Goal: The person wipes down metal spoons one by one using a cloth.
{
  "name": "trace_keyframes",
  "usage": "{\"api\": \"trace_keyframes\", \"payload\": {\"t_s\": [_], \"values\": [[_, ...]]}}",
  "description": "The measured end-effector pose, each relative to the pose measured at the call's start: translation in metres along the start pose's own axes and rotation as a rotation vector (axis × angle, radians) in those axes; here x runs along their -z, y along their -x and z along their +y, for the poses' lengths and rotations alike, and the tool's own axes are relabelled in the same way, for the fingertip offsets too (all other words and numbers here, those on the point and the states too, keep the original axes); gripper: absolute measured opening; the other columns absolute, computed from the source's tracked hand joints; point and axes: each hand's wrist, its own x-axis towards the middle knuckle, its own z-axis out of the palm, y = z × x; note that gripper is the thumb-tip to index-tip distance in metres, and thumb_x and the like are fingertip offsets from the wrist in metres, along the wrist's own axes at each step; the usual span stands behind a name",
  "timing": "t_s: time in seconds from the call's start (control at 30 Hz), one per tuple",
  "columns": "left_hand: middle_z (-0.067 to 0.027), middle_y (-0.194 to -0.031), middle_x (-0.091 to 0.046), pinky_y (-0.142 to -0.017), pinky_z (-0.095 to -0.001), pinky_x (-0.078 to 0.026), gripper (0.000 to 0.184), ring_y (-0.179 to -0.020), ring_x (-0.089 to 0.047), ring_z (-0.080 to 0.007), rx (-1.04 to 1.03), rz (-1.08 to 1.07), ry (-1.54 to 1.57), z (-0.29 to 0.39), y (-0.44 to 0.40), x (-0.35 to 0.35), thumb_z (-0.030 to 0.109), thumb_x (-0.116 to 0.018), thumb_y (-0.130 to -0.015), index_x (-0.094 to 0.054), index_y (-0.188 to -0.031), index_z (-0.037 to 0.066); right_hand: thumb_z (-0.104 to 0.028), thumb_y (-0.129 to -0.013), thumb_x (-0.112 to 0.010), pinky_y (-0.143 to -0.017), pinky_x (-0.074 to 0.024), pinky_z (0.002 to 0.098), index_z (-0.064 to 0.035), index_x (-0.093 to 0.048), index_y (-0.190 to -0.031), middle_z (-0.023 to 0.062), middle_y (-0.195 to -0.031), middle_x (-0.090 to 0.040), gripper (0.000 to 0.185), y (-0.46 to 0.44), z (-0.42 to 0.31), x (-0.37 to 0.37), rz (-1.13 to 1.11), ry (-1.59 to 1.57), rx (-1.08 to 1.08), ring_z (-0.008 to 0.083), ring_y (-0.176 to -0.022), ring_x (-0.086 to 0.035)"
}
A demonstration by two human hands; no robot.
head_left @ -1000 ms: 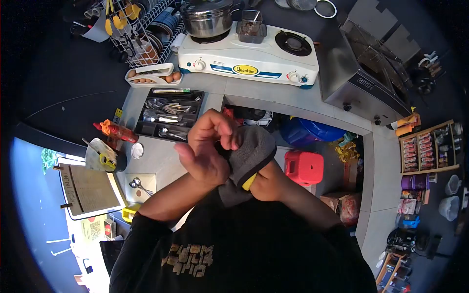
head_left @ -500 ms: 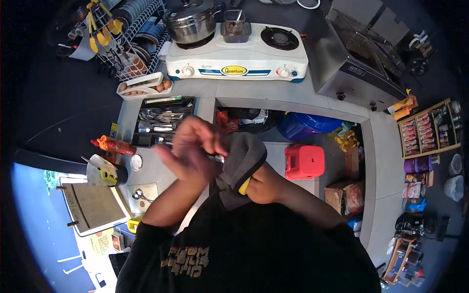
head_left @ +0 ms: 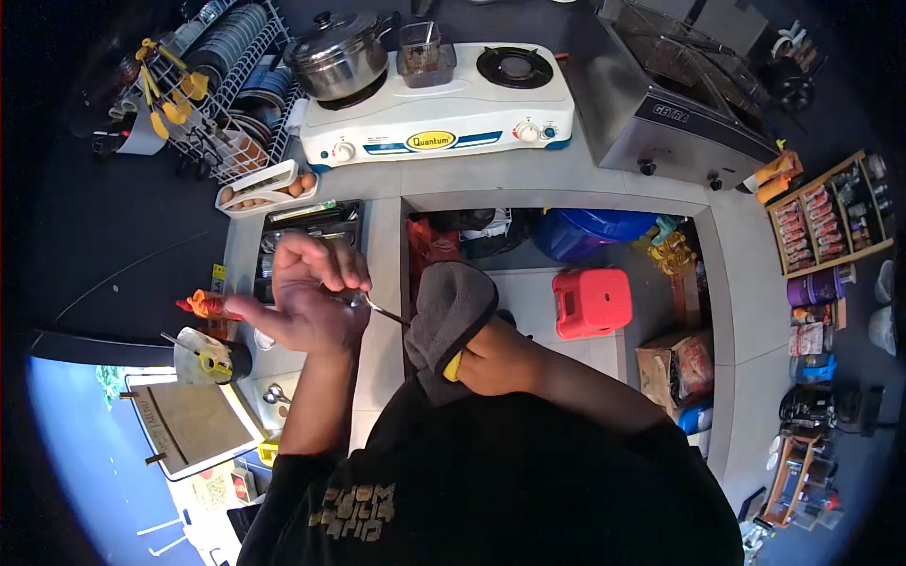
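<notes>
My left hand is turned palm up, thumb stretched out to the left and fingers curled. A metal spoon is held by its bowl end at the finger side of this palm. Its thin handle runs right into a dark grey cloth, which hides the far end. My right hand is closed around the cloth in front of my chest, with a bit of yellow showing at its fingers. Below the left hand is a black cutlery tray, partly covered by it.
A white two-burner stove carries a steel pot. Egg holder and dish rack stand at left. Two spoons lie near a container. A red stool is under the counter; a steel fryer stands right.
My left hand has moved left with the spoon, and more of the handle now shows outside the cloth. The right hand and cloth have shifted slightly left; the whole view has shifted a little.
</notes>
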Motion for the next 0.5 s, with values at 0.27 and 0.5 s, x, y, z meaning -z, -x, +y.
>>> {"api": "trace_keyframes", "payload": {"t_s": [0.27,0.5], "values": [[-0.0018,-0.058,-0.044,-0.049,-0.0276,-0.045,0.098,-0.054,-0.049,-0.0154,0.06,-0.057,-0.033,-0.011,0.019,-0.004,0.093,-0.016,-0.075,-0.052,-0.091,0.003,-0.008,-0.087,-0.055,-0.098,-0.0427,0.0424,-0.0032,-0.057,-0.119,0.0174,-0.117,-0.06,0.033,0.003,0.021,-0.007,-0.004,-0.078,0.06,0.0358,-0.11,-0.057],[-0.0024,-0.059,-0.042,-0.048,-0.027,-0.041,0.1,-0.053,-0.047,-0.0158,0.06,-0.011,-0.212,-0.034,0.041,-0.023,0.095,-0.014,-0.072,-0.051,-0.088,0.004,-0.007,-0.088,-0.054,-0.1,-0.0419,0.0425,-0.0036,-0.058,-0.118,0.0176,-0.12,-0.059,0.031,0.005,0.026,-0.001,-0.022,-0.071,0.083,0.0352,-0.114,-0.056]]}}
